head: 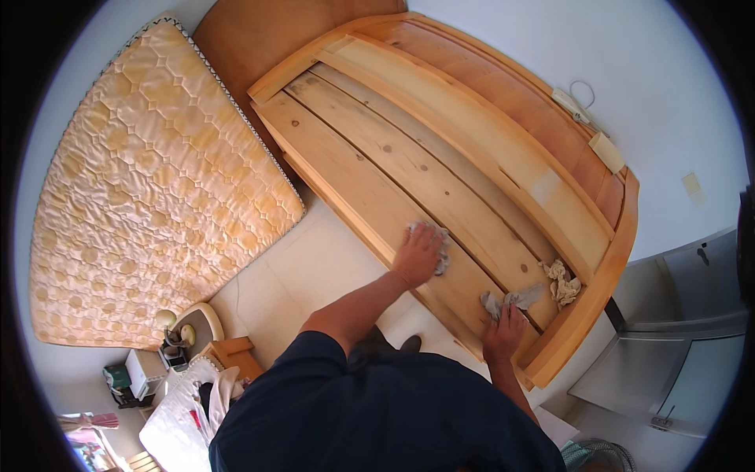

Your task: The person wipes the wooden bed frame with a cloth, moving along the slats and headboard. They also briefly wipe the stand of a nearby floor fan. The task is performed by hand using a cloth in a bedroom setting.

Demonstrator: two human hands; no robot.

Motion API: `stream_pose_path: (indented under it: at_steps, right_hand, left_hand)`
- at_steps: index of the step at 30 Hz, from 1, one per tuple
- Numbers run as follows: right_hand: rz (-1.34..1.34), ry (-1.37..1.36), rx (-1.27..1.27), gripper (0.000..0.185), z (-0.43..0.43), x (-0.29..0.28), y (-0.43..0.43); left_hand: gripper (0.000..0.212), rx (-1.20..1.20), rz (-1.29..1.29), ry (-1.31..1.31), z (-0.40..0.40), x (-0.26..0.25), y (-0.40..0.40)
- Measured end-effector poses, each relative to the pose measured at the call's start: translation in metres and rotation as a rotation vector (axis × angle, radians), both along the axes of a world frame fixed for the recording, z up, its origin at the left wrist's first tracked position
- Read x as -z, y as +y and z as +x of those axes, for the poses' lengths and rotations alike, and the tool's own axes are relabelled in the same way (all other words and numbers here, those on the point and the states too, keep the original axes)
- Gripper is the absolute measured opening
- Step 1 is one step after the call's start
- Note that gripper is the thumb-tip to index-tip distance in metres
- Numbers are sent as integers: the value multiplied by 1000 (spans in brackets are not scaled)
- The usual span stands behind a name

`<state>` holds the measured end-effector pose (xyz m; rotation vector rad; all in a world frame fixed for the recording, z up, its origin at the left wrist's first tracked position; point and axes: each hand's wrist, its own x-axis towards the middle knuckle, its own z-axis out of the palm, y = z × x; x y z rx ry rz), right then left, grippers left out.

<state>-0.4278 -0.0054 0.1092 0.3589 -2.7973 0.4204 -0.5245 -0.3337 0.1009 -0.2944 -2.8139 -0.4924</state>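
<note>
Across the wooden bed frame lie long knotty planks (354, 159) with narrow gaps between them. My left hand (420, 253) presses flat on a crumpled grey cloth (442, 259) on the plank nearest me. Nearer the frame's right end, my right hand (505, 333) has its fingers on another grey cloth (524, 297), which spreads over the gap between two planks. A bunched cream cloth (565, 284) rests in the corner by the end rail, just beyond my right hand. What is under my palms is hidden.
A quilted mattress (153, 194) leans upright at the left. The padded brown headboard (513, 112) runs along the far side, with a power strip (571, 106) and a cream box (606, 152) on its edge. A glass-and-metal door (678, 366) is at right; a mesh-guarded fan (598, 457) stands below.
</note>
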Motion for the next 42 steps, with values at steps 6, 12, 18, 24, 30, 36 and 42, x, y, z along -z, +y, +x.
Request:
stream_pose_path:
  at_steps: [6, 12, 18, 24, 30, 36, 42]
  right_hand:
    - [35, 18, -101, 53, -25, 14, -39]
    - [0, 26, -314, 53, -96, -5, -225]
    - [-21, 28, -378, 52, -181, -7, -392]
    - [-9, 46, -340, 52, -244, -7, -504]
    - [16, 13, -333, 52, -299, -2, -567]
    - [6, -8, -371, 49, -316, -7, -581]
    - [-48, 12, -385, 48, -320, -11, -585]
  left_hand:
    - [51, -267, -44, -5, -46, 0, -121]
    - [51, -374, -69, 5, -83, 7, -245]
    - [51, -399, -90, -59, -135, 0, -378]
    - [49, -443, -130, -24, -195, 10, -514]
    - [50, -492, -129, -19, -255, 11, -605]
    - [39, -555, -84, 116, -292, 18, -647]
    - [33, -523, 12, 149, -284, -2, -704]
